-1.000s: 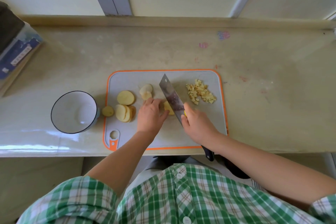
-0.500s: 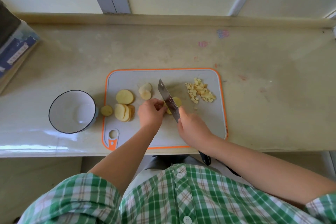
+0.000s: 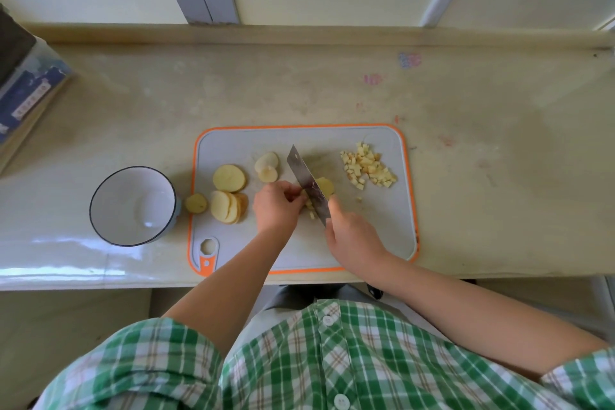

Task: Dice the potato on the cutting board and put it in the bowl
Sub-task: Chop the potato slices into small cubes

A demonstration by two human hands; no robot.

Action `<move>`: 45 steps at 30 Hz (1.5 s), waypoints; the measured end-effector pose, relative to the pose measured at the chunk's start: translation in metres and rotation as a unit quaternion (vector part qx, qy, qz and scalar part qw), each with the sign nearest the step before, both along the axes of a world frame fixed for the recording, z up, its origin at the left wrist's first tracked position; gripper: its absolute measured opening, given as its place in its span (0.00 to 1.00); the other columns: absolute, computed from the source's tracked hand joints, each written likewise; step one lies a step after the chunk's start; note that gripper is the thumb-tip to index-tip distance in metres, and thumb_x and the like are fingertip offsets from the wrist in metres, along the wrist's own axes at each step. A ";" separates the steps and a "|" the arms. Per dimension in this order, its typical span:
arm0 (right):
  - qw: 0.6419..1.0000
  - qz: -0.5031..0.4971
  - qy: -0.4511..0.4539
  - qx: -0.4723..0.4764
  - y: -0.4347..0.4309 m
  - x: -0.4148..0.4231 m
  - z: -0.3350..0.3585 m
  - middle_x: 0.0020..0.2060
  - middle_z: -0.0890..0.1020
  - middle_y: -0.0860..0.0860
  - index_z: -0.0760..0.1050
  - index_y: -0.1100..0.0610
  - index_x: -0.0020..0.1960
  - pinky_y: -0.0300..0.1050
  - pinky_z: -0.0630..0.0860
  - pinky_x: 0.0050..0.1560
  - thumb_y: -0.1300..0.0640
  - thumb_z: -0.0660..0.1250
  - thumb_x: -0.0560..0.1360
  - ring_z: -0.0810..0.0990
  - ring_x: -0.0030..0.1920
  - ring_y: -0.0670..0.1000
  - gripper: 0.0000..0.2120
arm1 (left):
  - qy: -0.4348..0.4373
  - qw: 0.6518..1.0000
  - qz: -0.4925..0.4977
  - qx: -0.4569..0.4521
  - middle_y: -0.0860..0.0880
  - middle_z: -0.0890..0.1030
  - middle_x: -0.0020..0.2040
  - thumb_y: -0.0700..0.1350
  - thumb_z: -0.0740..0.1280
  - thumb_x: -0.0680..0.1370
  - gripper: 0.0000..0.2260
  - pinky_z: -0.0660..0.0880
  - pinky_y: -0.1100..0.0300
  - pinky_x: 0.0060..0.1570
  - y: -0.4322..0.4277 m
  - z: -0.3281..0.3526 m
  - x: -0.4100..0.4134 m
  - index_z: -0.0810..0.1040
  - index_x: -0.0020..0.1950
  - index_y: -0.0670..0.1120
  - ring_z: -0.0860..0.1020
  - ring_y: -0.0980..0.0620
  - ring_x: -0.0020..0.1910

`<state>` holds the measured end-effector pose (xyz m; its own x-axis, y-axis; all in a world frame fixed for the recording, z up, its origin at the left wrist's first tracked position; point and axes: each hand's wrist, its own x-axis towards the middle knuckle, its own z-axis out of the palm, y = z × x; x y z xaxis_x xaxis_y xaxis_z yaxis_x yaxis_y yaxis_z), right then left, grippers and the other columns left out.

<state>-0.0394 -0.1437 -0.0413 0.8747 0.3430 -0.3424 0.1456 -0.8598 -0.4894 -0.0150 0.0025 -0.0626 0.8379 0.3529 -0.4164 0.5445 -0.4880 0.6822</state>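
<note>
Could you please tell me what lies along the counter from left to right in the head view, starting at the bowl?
From the left: bowl → small potato end piece → stack of potato slices → left hand → knife → pile of diced potato.

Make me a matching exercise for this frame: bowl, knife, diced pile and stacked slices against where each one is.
1 bowl
2 knife
3 diced pile
4 stacked slices

A left part of the cutting board
B gripped by the right hand
C on the counter, left of the board
D right part of the board

Pairs: 1-C, 2-B, 3-D, 4-A.
</note>
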 end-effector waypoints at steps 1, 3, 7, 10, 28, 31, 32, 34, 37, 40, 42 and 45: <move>1.000 -0.004 -0.001 0.003 -0.002 0.002 0.000 0.33 0.72 0.52 0.61 0.60 0.68 0.49 0.69 0.31 0.58 0.55 0.80 0.75 0.34 0.57 0.17 | 0.000 1.000 -0.002 0.001 0.49 0.84 0.40 0.43 0.74 0.72 0.04 0.75 0.61 0.43 0.000 0.000 0.000 0.84 0.46 0.46 0.81 0.52 0.41; 1.000 -0.007 -0.004 0.011 -0.007 0.005 0.001 0.31 0.69 0.50 0.62 0.61 0.68 0.46 0.64 0.30 0.57 0.54 0.81 0.72 0.32 0.55 0.17 | 0.002 1.000 -0.010 0.002 0.50 0.85 0.41 0.43 0.74 0.72 0.05 0.76 0.61 0.44 0.002 0.000 0.000 0.84 0.46 0.46 0.82 0.52 0.41; 0.999 -0.024 -0.021 0.012 -0.014 0.012 0.003 0.30 0.67 0.50 0.64 0.63 0.64 0.46 0.60 0.31 0.57 0.54 0.81 0.68 0.32 0.54 0.15 | -0.009 1.000 -0.022 0.014 0.50 0.84 0.39 0.46 0.73 0.74 0.06 0.76 0.61 0.43 0.006 0.003 -0.003 0.82 0.50 0.47 0.82 0.52 0.39; 0.998 -0.021 -0.028 0.047 -0.014 0.013 0.010 0.28 0.63 0.47 0.65 0.63 0.58 0.46 0.56 0.27 0.58 0.54 0.81 0.66 0.32 0.55 0.10 | -0.040 0.998 -0.011 0.037 0.50 0.83 0.36 0.49 0.69 0.76 0.07 0.79 0.55 0.41 0.011 0.006 -0.008 0.80 0.50 0.48 0.81 0.50 0.36; 0.999 0.024 -0.036 0.006 -0.065 0.020 0.003 0.28 0.66 0.48 0.65 0.61 0.55 0.47 0.58 0.27 0.58 0.56 0.80 0.67 0.28 0.53 0.07 | -0.052 0.993 0.008 0.104 0.50 0.77 0.40 0.41 0.62 0.78 0.07 0.66 0.60 0.37 0.002 0.013 -0.011 0.79 0.53 0.44 0.74 0.50 0.38; 0.997 0.060 -0.021 0.039 -0.050 0.011 0.001 0.28 0.67 0.48 0.65 0.58 0.52 0.47 0.60 0.27 0.57 0.56 0.80 0.68 0.27 0.51 0.04 | -0.052 0.992 0.006 0.116 0.50 0.77 0.40 0.41 0.62 0.78 0.07 0.66 0.60 0.37 0.003 0.013 -0.011 0.79 0.53 0.44 0.74 0.50 0.38; 0.997 0.067 -0.013 0.043 -0.048 0.010 0.000 0.28 0.68 0.49 0.64 0.57 0.50 0.47 0.60 0.27 0.57 0.56 0.80 0.68 0.27 0.50 0.03 | -0.052 0.992 0.006 0.117 0.50 0.77 0.40 0.41 0.63 0.78 0.07 0.67 0.60 0.37 0.003 0.012 -0.011 0.79 0.52 0.45 0.74 0.49 0.38; 0.998 0.044 -0.008 0.035 -0.049 0.015 -0.004 0.28 0.68 0.51 0.64 0.58 0.49 0.48 0.61 0.29 0.57 0.56 0.80 0.69 0.28 0.53 0.04 | -0.055 0.991 0.008 0.119 0.49 0.78 0.41 0.41 0.63 0.78 0.07 0.68 0.59 0.37 0.007 0.011 -0.011 0.79 0.52 0.45 0.75 0.48 0.39; 0.999 -0.036 -0.011 0.014 -0.062 0.032 -0.003 0.29 0.67 0.51 0.64 0.59 0.50 0.48 0.60 0.31 0.58 0.56 0.80 0.69 0.31 0.56 0.04 | -0.054 0.990 0.012 0.127 0.47 0.80 0.44 0.41 0.64 0.77 0.06 0.66 0.59 0.37 0.014 0.009 -0.009 0.79 0.52 0.45 0.75 0.49 0.39; 0.999 -0.045 -0.009 0.025 -0.065 0.037 0.002 0.28 0.66 0.51 0.61 0.58 0.46 0.48 0.56 0.28 0.58 0.56 0.80 0.66 0.28 0.53 0.06 | -0.052 0.989 0.013 0.136 0.47 0.80 0.47 0.41 0.66 0.75 0.06 0.66 0.59 0.37 0.023 0.009 -0.008 0.79 0.51 0.45 0.74 0.50 0.39; 0.999 0.005 0.002 0.045 -0.058 0.034 0.004 0.28 0.67 0.52 0.61 0.57 0.45 0.46 0.57 0.28 0.58 0.57 0.80 0.66 0.27 0.51 0.06 | -0.051 0.988 0.012 0.144 0.47 0.79 0.48 0.41 0.66 0.75 0.07 0.66 0.59 0.38 0.028 0.011 -0.006 0.78 0.52 0.45 0.73 0.50 0.40; 0.998 0.047 0.009 0.038 -0.051 0.032 0.001 0.28 0.69 0.52 0.62 0.56 0.46 0.47 0.60 0.29 0.57 0.57 0.80 0.67 0.27 0.51 0.05 | -0.049 0.985 0.007 0.165 0.46 0.76 0.51 0.41 0.67 0.74 0.09 0.67 0.58 0.39 0.034 0.015 -0.002 0.77 0.54 0.45 0.73 0.48 0.41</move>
